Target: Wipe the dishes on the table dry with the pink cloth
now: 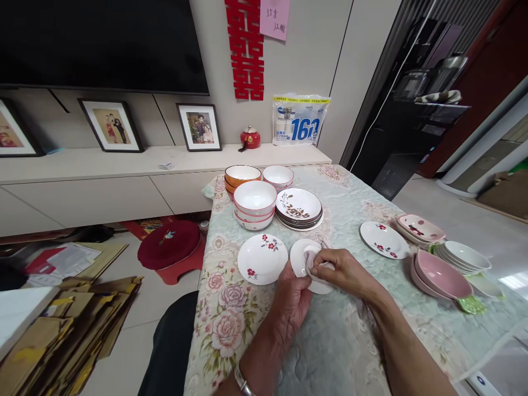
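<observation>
A small white plate [297, 254] is gripped at its lower left rim by my left hand [289, 297], thumb on top. My right hand [340, 269] pinches a pale cloth [310, 263] against the plate's face. Part of another white plate [320, 287] shows just below it, on or near the tablecloth. Left of my hands lies a white plate with red flowers [263, 259]. Behind are stacked white bowls with red rims [255, 199] and a stack of plates with a brown flower pattern [299, 205].
Orange bowls [242, 175] and a pink-rimmed bowl [278, 176] stand at the table's back. At the right are a flowered plate [384, 240], pink bowls [443, 273], white bowls [462, 256] and oblong dishes [421, 228]. A red stool [170, 245] and flattened cardboard [78, 324] are left of the table.
</observation>
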`<action>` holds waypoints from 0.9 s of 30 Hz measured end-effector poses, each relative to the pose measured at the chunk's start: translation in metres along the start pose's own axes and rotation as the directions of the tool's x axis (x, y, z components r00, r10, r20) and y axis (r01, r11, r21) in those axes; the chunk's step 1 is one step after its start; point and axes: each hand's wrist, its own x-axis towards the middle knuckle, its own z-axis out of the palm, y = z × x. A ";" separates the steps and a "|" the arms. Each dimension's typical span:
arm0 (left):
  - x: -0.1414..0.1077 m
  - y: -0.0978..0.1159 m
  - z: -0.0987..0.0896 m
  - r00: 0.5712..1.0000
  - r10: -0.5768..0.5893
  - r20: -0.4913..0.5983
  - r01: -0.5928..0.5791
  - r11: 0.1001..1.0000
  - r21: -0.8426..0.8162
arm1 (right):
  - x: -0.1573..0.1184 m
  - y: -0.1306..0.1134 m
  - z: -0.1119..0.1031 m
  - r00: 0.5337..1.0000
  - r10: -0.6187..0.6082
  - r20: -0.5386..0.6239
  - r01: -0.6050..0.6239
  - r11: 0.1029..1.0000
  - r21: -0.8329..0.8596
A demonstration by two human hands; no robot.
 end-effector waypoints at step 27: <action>-0.013 -0.018 -0.014 0.766 0.263 0.587 -0.643 0.322 0.695 | 0.000 0.026 -0.020 0.856 0.516 -0.035 -0.263 0.492 0.830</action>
